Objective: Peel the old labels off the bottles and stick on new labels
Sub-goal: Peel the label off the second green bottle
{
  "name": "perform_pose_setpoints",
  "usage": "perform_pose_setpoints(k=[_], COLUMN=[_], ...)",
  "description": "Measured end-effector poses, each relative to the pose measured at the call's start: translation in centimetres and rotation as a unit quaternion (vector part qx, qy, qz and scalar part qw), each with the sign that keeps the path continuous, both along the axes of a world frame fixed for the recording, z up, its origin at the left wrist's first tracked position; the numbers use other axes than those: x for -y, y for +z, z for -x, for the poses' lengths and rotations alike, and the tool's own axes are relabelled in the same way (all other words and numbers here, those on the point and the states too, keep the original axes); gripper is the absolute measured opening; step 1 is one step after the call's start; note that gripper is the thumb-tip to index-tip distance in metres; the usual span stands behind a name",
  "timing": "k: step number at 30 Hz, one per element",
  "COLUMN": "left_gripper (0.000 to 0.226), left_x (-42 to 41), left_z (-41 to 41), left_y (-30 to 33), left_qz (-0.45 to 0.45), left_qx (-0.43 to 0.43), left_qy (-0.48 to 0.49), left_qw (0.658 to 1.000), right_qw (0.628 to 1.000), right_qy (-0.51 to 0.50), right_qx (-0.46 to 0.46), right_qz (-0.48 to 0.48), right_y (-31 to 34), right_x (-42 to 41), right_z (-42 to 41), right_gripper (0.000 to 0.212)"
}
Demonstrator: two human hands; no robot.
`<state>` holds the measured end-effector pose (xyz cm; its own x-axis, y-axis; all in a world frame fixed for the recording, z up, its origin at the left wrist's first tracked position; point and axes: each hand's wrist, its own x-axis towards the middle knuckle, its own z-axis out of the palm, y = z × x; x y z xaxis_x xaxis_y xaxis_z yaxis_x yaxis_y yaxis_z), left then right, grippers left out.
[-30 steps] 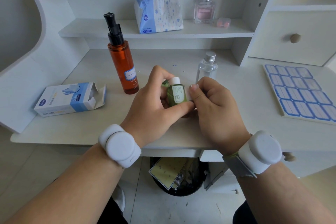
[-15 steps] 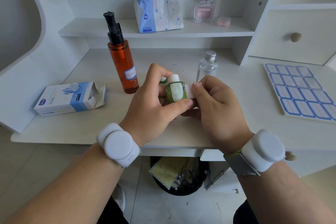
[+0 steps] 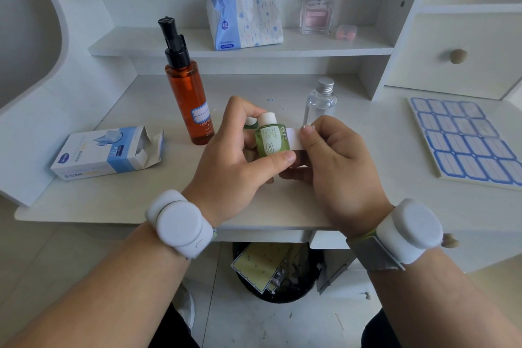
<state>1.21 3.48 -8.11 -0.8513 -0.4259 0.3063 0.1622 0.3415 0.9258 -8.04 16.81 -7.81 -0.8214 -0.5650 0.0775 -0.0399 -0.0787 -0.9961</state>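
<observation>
Your left hand [image 3: 234,167] grips the small green bottle [image 3: 271,141] above the front middle of the desk [image 3: 118,198], fingers [image 3: 240,110] curled round its back and the thumb laid across its lower front. The bottle stands upright with its white cap [image 3: 267,118] on top. A second small white cap [image 3: 250,121] shows just behind it, between your left fingers; you cannot tell what it belongs to.

Your right hand [image 3: 336,161] pinches the old label [image 3: 292,137], thumb on top near the free end. The label stands partly lifted off the right side of the bottle as a white strip, its near end still on the bottle.

To the left of your hands, the amber pump bottle [image 3: 187,96] stands upright on the desk, with a blue-bordered label [image 3: 201,114] stuck low on its side. Behind your right hand stands the clear bottle [image 3: 320,102] with a silver cap. On the right side of the desk lies the sheet of new labels [image 3: 466,141], flat, well apart from your hands.

On the left of the desk lies a blue and white box [image 3: 107,152] with its end flaps open. On the shelf [image 3: 147,45] above are a tissue pack [image 3: 245,14], a perfume bottle [image 3: 316,11] and a small pink case [image 3: 346,32]. Below the desk edge, between your forearms, a black bin [image 3: 282,277] holds a yellowish backing sheet [image 3: 260,265] and scraps. Each wrist carries a white round device: left [image 3: 180,224], right [image 3: 409,230].
</observation>
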Motion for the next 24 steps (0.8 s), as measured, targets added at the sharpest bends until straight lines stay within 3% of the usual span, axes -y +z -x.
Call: perform_pose_setpoints(k=[8,21,24], left_gripper=[0.056,0.045,0.048], left_x=[0.02,0.07,0.36], left_z=[-0.03,-0.01,-0.13], left_y=[0.21,0.51,0.56], left_qz=[-0.037,-0.081,-0.117], left_qx=[-0.012,-0.037,-0.054], left_qy=[-0.019,-0.042,-0.036], left_qw=[0.999,0.995,0.991], right_qw=[1.0,1.0,0.998], right_qy=[0.004,0.013,-0.014], right_qx=[0.011,0.015,0.05], right_qz=[0.01,0.019,0.041], right_y=[-0.1,0.17,0.21], right_x=[-0.08,-0.18,-0.21], right_z=[0.08,-0.13,0.09], right_gripper=[0.032,0.028,0.028])
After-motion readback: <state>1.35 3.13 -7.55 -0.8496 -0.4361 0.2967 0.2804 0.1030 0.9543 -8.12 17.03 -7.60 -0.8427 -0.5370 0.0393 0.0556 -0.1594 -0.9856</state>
